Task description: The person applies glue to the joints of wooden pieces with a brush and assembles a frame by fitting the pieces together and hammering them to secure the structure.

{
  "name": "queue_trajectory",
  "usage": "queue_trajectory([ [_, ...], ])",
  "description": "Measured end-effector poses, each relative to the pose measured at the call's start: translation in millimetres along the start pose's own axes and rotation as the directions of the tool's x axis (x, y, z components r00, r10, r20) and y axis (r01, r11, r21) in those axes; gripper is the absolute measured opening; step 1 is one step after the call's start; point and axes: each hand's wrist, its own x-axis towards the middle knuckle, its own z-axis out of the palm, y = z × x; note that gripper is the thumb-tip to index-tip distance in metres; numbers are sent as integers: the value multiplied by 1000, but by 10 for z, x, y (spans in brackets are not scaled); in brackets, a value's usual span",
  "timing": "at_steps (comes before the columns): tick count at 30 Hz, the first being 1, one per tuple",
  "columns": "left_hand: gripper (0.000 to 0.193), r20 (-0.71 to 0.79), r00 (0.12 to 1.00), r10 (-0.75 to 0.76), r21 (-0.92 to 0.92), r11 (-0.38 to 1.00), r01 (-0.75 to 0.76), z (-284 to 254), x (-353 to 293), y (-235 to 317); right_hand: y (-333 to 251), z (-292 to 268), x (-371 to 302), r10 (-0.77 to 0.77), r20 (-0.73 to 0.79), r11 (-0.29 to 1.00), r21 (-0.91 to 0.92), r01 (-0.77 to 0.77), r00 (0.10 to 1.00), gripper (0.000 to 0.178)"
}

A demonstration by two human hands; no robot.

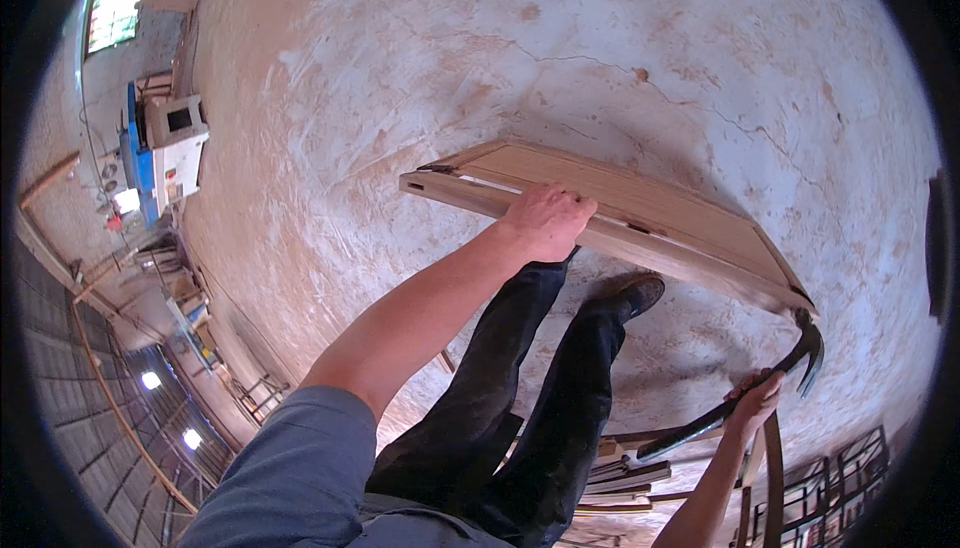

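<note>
A pale wooden panel [640, 198] stands edge-up in front of my legs, framed by a long wooden rail [690, 265] along its near side. A narrow gap shows between rail and panel toward the left, and a dark slot sits in the rail's left end. My left hand [548, 221] is closed over the rail left of its middle. My right hand [756, 404] grips the dark handle of a claw hammer [690, 431] low on the right. The hammer's head is at the panel's right-hand corner; whether it touches the wood, I cannot tell.
My shoe [640, 295] is just below the rail, on the stained, cracked floor [420, 68]. Wooden strips [630, 478] lie behind me at the bottom. A black metal rack [840, 478] stands lower right. A blue and white machine [178, 163] is at the far left.
</note>
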Motion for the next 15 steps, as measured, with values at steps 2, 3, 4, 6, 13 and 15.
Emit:
queue_trajectory([
  [2, 27, -12, 1000, -12, -12, 1000, 12, -44, -98, -134, 30, -45, 46, -6, 8, 1000, 9, 6, 1000, 52],
  [3, 25, 36, 999, -29, -5, 1000, 29, -112, -119, -176, 22, -45, 35, -5, 5, 1000, 11, 5, 1000, 52],
  [4, 24, 85, 995, -45, 2, 999, 45, -180, -125, -204, 9, -31, 26, -4, 3, 1000, 13, 4, 1000, 52],
  [6, 21, 88, 996, -29, -9, 1000, 30, -178, -152, -287, -35, -38, -9, -17, 84, 999, 35, 14, 996, 51],
  [13, 14, -194, 980, 41, -3, 999, -42, 169, -185, -382, -38, -179, 161, -3, -66, 987, -162, -7, 998, 50],
  [15, 14, -120, 992, 47, -37, 998, -51, 73, -207, -369, -291, -27, -94, 19, -43, 983, -182, -27, 999, 46],
])
